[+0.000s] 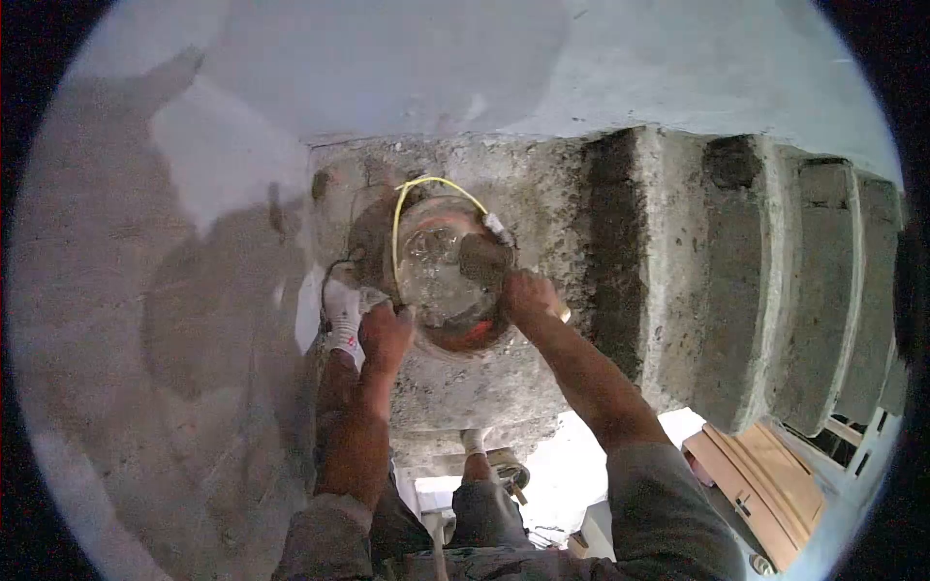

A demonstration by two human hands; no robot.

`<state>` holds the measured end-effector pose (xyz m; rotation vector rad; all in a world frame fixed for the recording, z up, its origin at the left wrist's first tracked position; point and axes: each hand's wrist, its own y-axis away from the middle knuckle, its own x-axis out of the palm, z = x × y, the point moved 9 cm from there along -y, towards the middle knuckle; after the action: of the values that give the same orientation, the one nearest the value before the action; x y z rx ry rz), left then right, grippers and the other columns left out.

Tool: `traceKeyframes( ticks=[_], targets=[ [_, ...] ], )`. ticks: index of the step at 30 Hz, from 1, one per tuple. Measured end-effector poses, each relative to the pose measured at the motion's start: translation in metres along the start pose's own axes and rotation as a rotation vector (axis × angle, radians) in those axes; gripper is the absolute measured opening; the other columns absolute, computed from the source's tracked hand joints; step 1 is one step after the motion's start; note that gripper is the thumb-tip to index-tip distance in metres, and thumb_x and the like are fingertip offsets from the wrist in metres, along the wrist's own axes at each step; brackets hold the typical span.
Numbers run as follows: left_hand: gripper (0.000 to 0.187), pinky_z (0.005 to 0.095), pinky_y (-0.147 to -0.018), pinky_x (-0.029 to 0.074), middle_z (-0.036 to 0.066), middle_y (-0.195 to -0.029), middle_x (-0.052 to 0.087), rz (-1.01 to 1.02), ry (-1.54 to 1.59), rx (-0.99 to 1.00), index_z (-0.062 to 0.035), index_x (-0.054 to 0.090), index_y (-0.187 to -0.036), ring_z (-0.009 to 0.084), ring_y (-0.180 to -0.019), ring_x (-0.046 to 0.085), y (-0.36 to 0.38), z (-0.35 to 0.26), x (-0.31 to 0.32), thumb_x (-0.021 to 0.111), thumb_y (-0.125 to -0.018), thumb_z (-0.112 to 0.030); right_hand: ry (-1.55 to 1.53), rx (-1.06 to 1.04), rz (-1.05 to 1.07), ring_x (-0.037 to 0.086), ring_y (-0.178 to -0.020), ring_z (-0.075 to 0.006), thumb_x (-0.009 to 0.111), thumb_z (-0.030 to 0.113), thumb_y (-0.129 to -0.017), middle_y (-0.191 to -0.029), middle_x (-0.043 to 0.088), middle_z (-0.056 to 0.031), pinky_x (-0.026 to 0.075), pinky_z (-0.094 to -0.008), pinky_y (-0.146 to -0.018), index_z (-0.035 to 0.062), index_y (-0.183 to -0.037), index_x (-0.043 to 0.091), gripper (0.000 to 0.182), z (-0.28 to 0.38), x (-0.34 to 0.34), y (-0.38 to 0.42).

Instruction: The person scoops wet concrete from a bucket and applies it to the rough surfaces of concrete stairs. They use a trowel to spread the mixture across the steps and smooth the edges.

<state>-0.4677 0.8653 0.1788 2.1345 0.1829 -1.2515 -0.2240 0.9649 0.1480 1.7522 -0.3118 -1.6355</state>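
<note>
A round bucket (pixel 441 276) with wet grey material inside rests on the rough concrete landing. A thin yellow band or handle arches over its far left side. My left hand (pixel 386 332) has its fingers closed on the bucket's near left rim. At the right rim my right hand (pixel 531 297) is closed round a tool's handle, which the hand mostly hides. The tool's flat, mortar-covered blade (pixel 484 259), like a trowel, lies over the mix.
Concrete steps (pixel 736 281) run off to the right. A grey plastered wall (pixel 387 68) is beyond the landing. White knit material (pixel 344 315) is beside my left hand; whether it covers a foot or a hand is unclear. Wooden panels (pixel 760 484) are at lower right.
</note>
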Motion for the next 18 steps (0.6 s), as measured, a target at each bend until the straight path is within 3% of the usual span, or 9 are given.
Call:
traceKeyframes(
  ticks=[2,6,8,9,12,13,15,17,18],
  targets=[
    [0.036,0.0479,-0.070,0.048,0.023,-0.077,0.062,0.125,-0.066,-0.058,-0.0014,0.063,-0.081,0.0398,-0.077,0.061,0.002,-0.006,0.002,0.059,-0.077,-0.037,-0.110,0.010,-0.033,0.065,-0.081,-0.0327,0.051,0.023,-0.083,-0.082,0.066,-0.0145,0.051,-0.0428,-0.065,0.0070,-0.092,0.062,0.021,-0.004,0.059,-0.040],
    [0.036,0.0463,-0.071,0.049,0.022,-0.083,0.063,0.083,0.012,0.063,-0.0014,0.064,-0.083,0.0382,-0.081,0.062,0.005,-0.006,0.004,0.060,-0.076,-0.036,-0.247,0.061,-0.026,0.063,-0.079,-0.0363,0.052,0.028,-0.083,-0.081,0.064,-0.0183,0.050,-0.0440,-0.064,0.0067,-0.092,0.062,0.026,0.012,0.022,-0.002],
    [0.033,0.0446,-0.071,0.050,0.018,-0.087,0.065,0.017,-0.079,0.218,-0.0037,0.065,-0.088,0.0361,-0.082,0.063,-0.001,0.003,0.023,0.062,-0.075,-0.033,-0.321,0.049,-0.093,0.062,-0.078,-0.0370,0.054,0.031,-0.081,-0.080,0.063,-0.0193,0.050,-0.0441,-0.065,0.0065,-0.093,0.062,0.028,-0.002,0.026,0.016],
    [0.027,0.0432,-0.072,0.050,0.014,-0.085,0.066,0.168,-0.038,-0.020,-0.0082,0.066,-0.089,0.0342,-0.081,0.064,-0.011,0.006,0.027,0.061,-0.075,-0.031,-0.400,0.024,-0.156,0.062,-0.077,-0.0376,0.057,0.033,-0.079,-0.079,0.062,-0.0203,0.050,-0.0442,-0.066,0.0063,-0.093,0.061,0.030,-0.014,0.029,0.030],
    [0.026,0.0441,-0.069,0.050,0.014,-0.082,0.066,-0.018,0.108,0.116,-0.0104,0.066,-0.093,0.0341,-0.079,0.064,-0.012,0.010,0.008,0.060,-0.078,-0.031,-0.355,-0.044,-0.263,0.060,-0.078,-0.0378,0.061,0.034,-0.077,-0.082,0.061,-0.0192,0.049,-0.0454,-0.069,0.0074,-0.095,0.060,0.032,-0.030,0.033,0.061],
    [0.026,0.0441,-0.069,0.050,0.014,-0.082,0.066,-0.020,0.112,0.138,-0.0104,0.066,-0.093,0.0341,-0.079,0.064,-0.016,0.011,0.011,0.060,-0.078,-0.031,-0.480,-0.047,-0.198,0.061,-0.078,-0.0364,0.062,0.033,-0.076,-0.085,0.062,-0.0184,0.049,-0.0449,-0.070,0.0079,-0.096,0.060,0.032,-0.029,0.028,0.069],
    [0.029,0.0426,-0.068,0.051,0.015,-0.082,0.066,0.066,-0.251,0.037,-0.0084,0.064,-0.092,0.0337,-0.079,0.064,-0.025,0.036,0.029,0.061,-0.077,-0.034,-0.610,-0.055,-0.141,0.061,-0.079,-0.0350,0.064,0.032,-0.076,-0.087,0.062,-0.0176,0.049,-0.0444,-0.071,0.0083,-0.097,0.059,0.032,-0.030,0.000,0.087],
    [0.030,0.0422,-0.067,0.051,0.015,-0.082,0.065,0.040,-0.280,0.041,-0.0073,0.064,-0.089,0.0338,-0.077,0.064,-0.042,0.080,0.071,0.061,-0.078,-0.035,-0.765,-0.185,-0.079,0.062,-0.077,-0.0309,0.064,0.027,-0.078,-0.091,0.063,-0.0134,0.050,-0.0429,-0.071,0.0101,-0.097,0.060,0.026,-0.038,-0.034,0.108],
    [0.030,0.0420,-0.067,0.052,0.015,-0.081,0.064,-0.010,-0.166,0.069,-0.0067,0.064,-0.088,0.0339,-0.076,0.063,-0.058,0.111,0.100,0.060,-0.078,-0.035,-0.860,-0.199,-0.162,0.062,-0.073,-0.0268,0.063,0.021,-0.081,-0.090,0.063,-0.0105,0.051,-0.0384,-0.069,0.0104,-0.097,0.061,0.019,-0.053,-0.039,0.110]
  ],
)
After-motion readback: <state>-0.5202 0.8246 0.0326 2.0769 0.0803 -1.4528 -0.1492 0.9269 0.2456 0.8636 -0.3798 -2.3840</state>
